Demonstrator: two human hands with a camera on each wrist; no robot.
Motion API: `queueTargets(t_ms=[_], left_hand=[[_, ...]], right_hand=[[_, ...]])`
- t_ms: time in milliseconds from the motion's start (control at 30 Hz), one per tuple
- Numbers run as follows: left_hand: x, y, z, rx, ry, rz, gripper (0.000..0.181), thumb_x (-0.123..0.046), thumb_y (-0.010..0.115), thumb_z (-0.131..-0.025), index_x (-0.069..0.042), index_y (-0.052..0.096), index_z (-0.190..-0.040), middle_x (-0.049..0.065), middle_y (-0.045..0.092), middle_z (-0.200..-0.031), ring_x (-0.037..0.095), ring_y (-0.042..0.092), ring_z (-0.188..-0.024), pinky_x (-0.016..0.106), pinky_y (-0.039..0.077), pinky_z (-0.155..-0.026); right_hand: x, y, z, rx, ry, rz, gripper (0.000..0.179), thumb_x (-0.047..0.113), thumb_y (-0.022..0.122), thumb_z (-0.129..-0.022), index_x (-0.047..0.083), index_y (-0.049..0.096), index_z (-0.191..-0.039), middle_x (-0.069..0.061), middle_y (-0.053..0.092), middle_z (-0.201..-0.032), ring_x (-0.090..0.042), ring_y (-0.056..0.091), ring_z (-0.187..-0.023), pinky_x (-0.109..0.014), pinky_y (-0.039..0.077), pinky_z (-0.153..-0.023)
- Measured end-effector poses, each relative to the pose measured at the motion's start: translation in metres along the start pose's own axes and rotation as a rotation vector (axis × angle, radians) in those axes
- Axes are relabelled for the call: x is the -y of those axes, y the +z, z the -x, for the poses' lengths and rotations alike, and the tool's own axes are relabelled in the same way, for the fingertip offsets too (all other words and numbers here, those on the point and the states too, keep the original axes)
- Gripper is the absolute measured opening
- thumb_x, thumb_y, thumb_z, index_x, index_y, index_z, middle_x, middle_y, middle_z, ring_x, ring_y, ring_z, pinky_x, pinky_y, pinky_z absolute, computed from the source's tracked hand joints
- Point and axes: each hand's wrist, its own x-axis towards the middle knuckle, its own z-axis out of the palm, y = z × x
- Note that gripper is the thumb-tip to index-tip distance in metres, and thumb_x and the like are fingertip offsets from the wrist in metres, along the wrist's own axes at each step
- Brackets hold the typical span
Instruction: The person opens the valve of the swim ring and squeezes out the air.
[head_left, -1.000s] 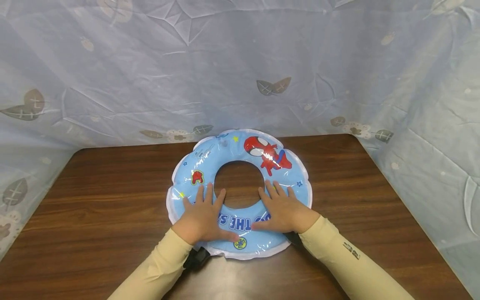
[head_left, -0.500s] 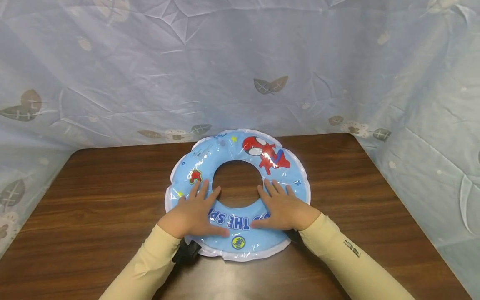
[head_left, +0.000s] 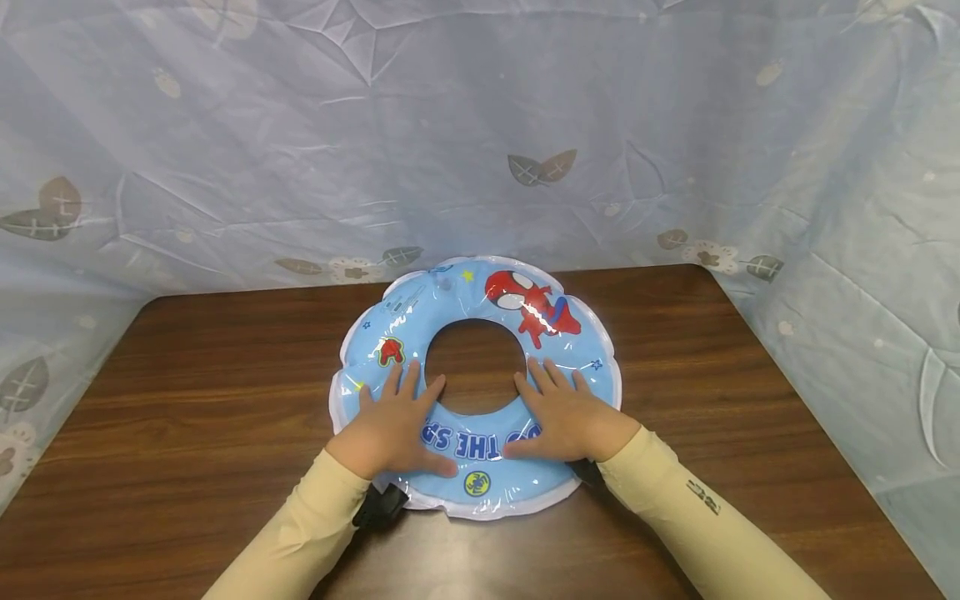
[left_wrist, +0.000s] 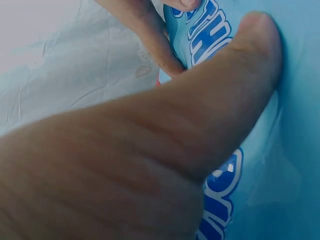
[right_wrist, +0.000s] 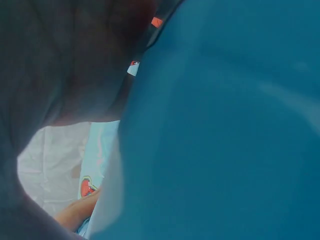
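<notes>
A light blue inflatable swim ring (head_left: 480,492) with a white scalloped edge lies flat on the table, its hole facing up. A red cartoon figure, stars and blue lettering are printed on it. My left hand (head_left: 393,429) rests on the ring's near left part with its fingers spread. Over the near right part lies my right hand (head_left: 570,417), fingers also spread and straight. In the left wrist view, the thumb (left_wrist: 257,42) presses on the vinyl beside the letters. Blue vinyl (right_wrist: 215,125) fills most of the right wrist view, where the right hand looks dark and blurred.
The dark wood-grain table (head_left: 225,400) stretches out around the ring. Behind it and along the sides hangs a grey-blue curtain (head_left: 450,142) with a leaf print. A black wrist strap (head_left: 380,505) sits under the left wrist.
Compared with a second ago, my left hand has shifted slightly left along the ring, uncovering more lettering. My right hand and the ring stay almost in place.
</notes>
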Motion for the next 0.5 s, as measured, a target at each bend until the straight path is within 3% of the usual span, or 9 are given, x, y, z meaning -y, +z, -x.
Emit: queueTargets(t_ms=[500], left_hand=[[-0.0007, 0.0015, 0.0006, -0.013, 0.005, -0.039, 0.122, -0.076, 0.08, -0.07, -0.013, 0.033, -0.163, 0.027, 0.016, -0.169, 0.052, 0.01, -0.155, 0.083, 0.019, -0.11]], right_hand=[[-0.004, -0.0009, -0.0019, 0.021, -0.019, -0.008, 0.105, 0.066, 0.07, -0.085, 0.005, 0.031, -0.162, -0.021, 0.019, -0.17, -0.047, 0.013, -0.156, -0.073, 0.014, -0.119]])
